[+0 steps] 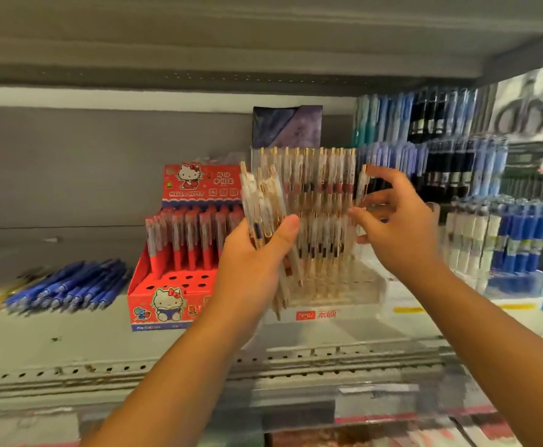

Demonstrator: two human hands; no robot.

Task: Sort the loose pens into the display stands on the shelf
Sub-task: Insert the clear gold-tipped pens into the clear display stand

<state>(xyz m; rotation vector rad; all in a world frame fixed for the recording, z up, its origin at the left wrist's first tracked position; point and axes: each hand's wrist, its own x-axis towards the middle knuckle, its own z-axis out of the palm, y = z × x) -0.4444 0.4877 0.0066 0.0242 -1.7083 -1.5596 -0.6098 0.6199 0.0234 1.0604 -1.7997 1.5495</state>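
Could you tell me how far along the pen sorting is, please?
Partly done. The clear stand's back rows hold gold-clipped pens. The left hand grips a bundle of the same kind, and the right hand pinches one pen beside the stand. Left: that bundle, the stand's bare front holes, and the blue pens lying loose on the shelf.

Left hand [257,253] grips pen bundle [263,201] — right hand [402,227] pinches pen [363,185].

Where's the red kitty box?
In the head view, the red kitty box stands left of centre, between the loose blue pens and the clear stand.
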